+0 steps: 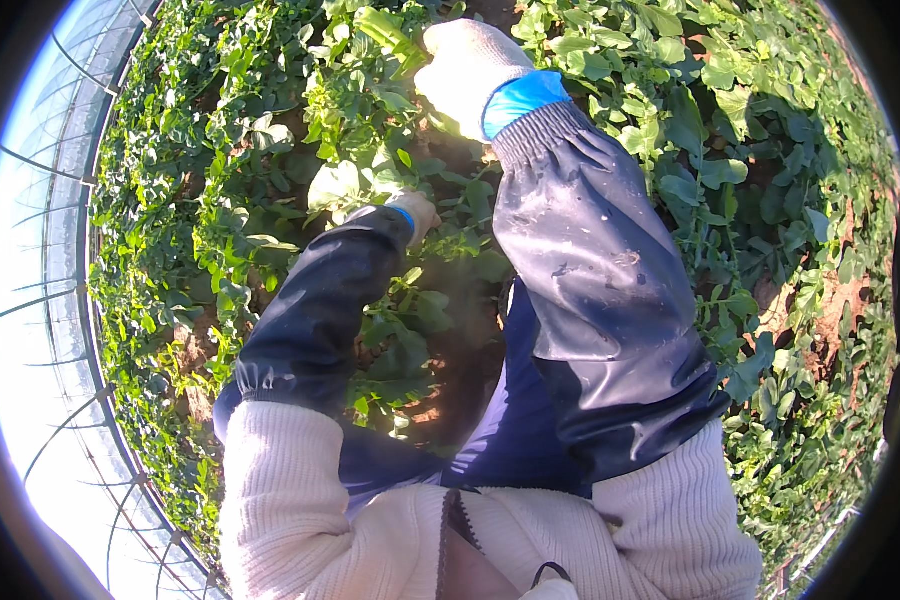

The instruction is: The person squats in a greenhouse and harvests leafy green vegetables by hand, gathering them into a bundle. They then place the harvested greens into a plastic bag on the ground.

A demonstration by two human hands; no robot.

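Note:
My right hand (472,71), in a white knit glove over a blue cuff, is at the top of the view with its fingers curled. Light green stalks (390,36) stick out from its left side, and the hand appears closed around them. Lower down and further left, my left hand (418,214) reaches in among leafy green plants (375,169). It also wears a pale glove with a blue edge at the wrist. Leaves and the sleeve hide most of its fingers, so I cannot tell what it grips. Dark waterproof sleeve covers (596,247) cover both forearms.
Dense leafy crop (187,187) surrounds me on both sides, with brown soil (832,307) showing through gaps. Along the left curves a greenhouse wall of clear film on thin metal hoops (52,300). My legs in blue trousers (510,420) straddle low plants.

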